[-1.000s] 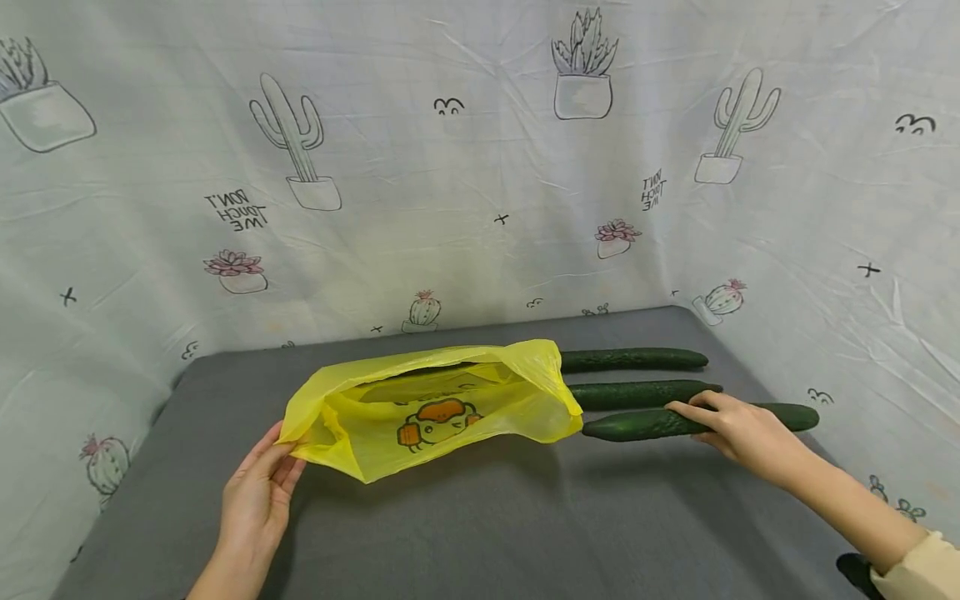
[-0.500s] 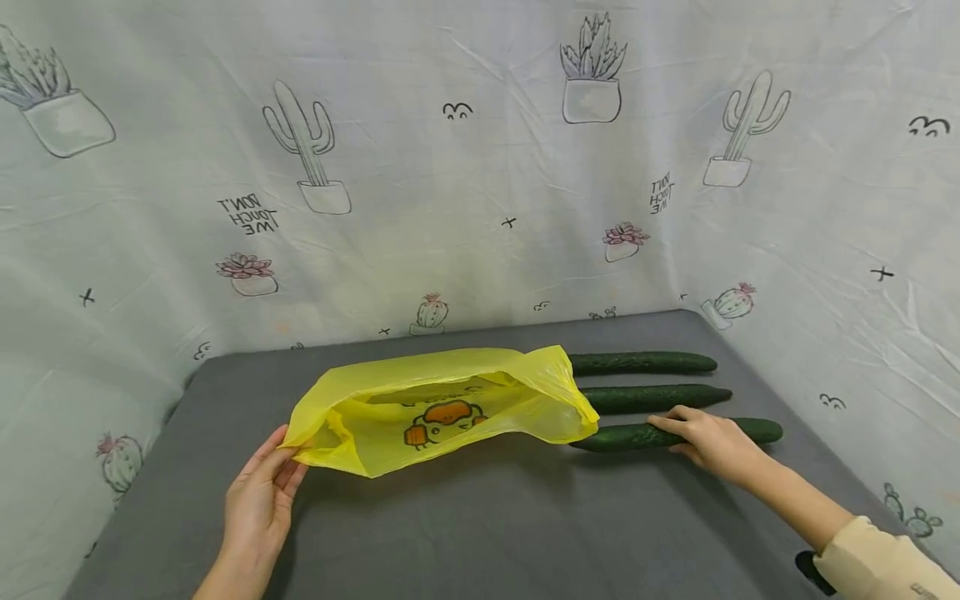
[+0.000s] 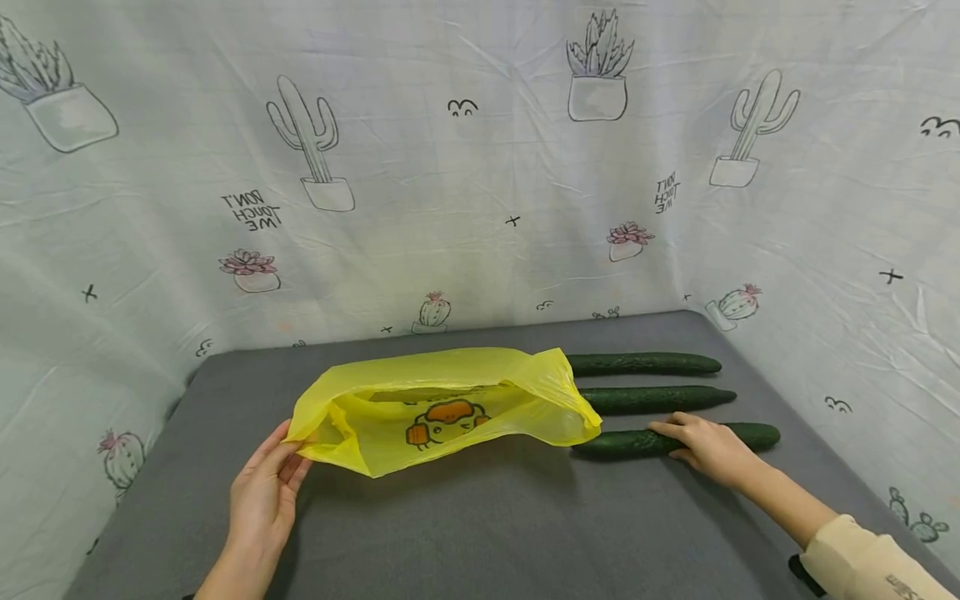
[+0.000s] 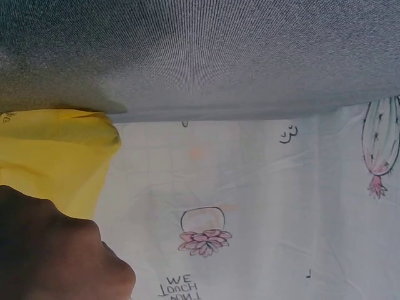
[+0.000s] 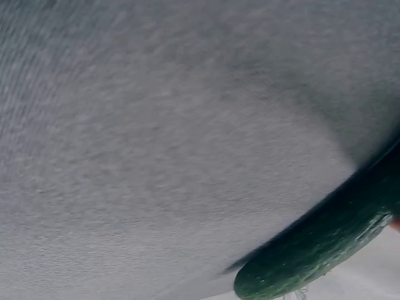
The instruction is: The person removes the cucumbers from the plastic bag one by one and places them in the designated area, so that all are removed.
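Observation:
In the head view my left hand (image 3: 261, 500) pinches the left edge of a yellow plastic bag (image 3: 427, 371), whose wide mouth gapes toward me. A cartoon print (image 3: 447, 421) shows inside it. The left wrist view has the dark hand (image 4: 53, 253) against the yellow bag (image 4: 53, 159). My right hand (image 3: 711, 450) grips the nearest cucumber (image 3: 618, 444) from above, about its middle; its left end lies beside the bag's lower right corner. That cucumber (image 5: 319, 244) also crosses the right wrist view, with the hand almost wholly out of frame.
Behind the gripped one lie a middle cucumber (image 3: 663, 399) and a far cucumber (image 3: 648, 363), roughly parallel, their left ends hidden by the bag. All are on a grey cloth-covered table (image 3: 480, 533). A white printed curtain (image 3: 420, 183) encloses the back and sides.
My right hand has brought the nearest cucumber left and down toward me, apart from the middle one. The left hand keeps its pinch on the bag; the view has shifted slightly.

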A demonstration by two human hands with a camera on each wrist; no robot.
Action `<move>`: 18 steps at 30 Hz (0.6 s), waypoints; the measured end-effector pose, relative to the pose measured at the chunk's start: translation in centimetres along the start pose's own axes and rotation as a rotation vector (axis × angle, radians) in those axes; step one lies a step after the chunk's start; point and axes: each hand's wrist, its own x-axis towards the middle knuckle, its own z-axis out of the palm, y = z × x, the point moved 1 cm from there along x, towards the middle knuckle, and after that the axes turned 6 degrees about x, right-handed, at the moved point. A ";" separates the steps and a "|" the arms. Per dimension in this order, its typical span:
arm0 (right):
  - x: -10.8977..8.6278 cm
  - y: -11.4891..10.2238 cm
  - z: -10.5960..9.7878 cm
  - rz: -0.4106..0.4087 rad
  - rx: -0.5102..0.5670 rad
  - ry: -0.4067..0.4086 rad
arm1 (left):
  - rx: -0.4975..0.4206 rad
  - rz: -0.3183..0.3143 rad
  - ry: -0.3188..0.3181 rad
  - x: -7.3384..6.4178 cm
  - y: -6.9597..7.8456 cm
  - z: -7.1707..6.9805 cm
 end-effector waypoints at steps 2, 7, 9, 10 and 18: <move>0.0 -0.1 0.1 0.011 0.008 -0.007 | 0.008 0.001 -0.005 0.0 -0.1 0.1; 0.0 -0.2 0.0 0.008 0.020 -0.025 | 0.023 -0.014 -0.001 -0.1 -0.2 0.1; -0.1 -0.2 0.1 -0.010 0.036 -0.032 | 0.028 -0.015 0.003 0.0 -0.2 0.1; -0.1 -0.2 0.1 -0.020 0.051 -0.039 | 0.032 -0.014 0.003 0.0 -0.2 0.1; 0.3 -0.8 -1.5 0.058 0.206 -0.108 | 0.029 -0.005 -0.020 0.0 -0.3 0.1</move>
